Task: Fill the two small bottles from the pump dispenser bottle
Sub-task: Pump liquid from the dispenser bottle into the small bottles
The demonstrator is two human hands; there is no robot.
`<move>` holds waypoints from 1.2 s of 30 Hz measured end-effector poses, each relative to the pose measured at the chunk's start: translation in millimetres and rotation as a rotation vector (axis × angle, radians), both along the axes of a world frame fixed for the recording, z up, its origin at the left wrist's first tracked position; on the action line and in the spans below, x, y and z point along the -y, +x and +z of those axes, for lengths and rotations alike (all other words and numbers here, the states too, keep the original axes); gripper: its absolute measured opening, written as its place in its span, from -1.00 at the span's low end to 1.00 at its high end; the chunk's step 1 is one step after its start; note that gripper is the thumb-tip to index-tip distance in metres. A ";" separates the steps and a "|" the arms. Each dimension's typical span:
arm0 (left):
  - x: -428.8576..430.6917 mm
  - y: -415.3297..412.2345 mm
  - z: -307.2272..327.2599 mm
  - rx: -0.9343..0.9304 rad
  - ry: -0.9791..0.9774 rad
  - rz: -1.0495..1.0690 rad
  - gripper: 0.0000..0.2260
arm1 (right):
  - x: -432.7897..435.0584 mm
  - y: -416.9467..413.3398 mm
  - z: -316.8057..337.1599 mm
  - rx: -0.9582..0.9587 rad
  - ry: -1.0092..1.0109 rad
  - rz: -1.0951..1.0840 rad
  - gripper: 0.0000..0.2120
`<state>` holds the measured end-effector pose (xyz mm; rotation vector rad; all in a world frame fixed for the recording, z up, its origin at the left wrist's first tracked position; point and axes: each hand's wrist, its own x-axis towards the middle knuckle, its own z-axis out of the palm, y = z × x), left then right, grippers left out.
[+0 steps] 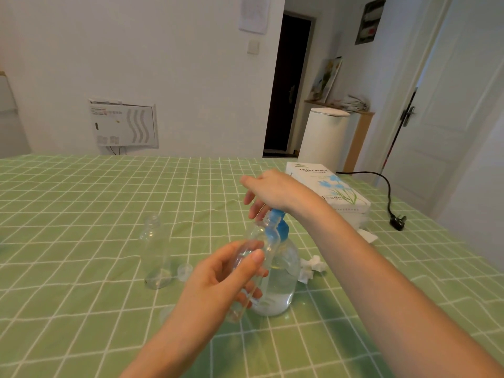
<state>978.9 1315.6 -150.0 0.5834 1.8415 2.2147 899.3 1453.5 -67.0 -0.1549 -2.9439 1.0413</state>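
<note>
Left hand: the left hand [218, 276] is gripping a small clear plastic bottle [261, 241], fingers and thumb wrapping its body, tilting its open neck up toward the blue pump head [281, 227].
Right hand: the right hand [272, 189] is lying over the top of the pump head, fingers drooping loosely forward, not clenching.
Pump dispenser: the round clear pump dispenser bottle [283, 282] is standing on the green white-checked tablecloth [81, 214], just behind the held bottle, partly filled with clear liquid.
Second bottle: the other small clear bottle [155, 255] is standing upright and uncapped, left of the hands, with a small clear cap [185, 271] lying beside it.
Surroundings: a white tissue box with blue flowers [327, 186] is sitting behind the right wrist; crumpled white tissue [313, 266] is lying beside the dispenser.
</note>
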 end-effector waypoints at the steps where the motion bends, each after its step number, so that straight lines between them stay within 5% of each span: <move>1: -0.2 0.1 -0.9 0.001 0.000 0.000 -0.63 | 0.4 0.2 -1.7 0.008 0.004 -0.002 -0.60; 8: -0.3 0.7 -6.4 0.017 -0.016 0.023 -0.64 | 1.5 1.2 -13.1 0.048 -0.014 -0.016 -0.73; 36: -0.7 2.4 0.7 0.028 0.000 0.000 -0.59 | 2.5 2.8 2.7 -0.013 0.060 -0.027 -0.63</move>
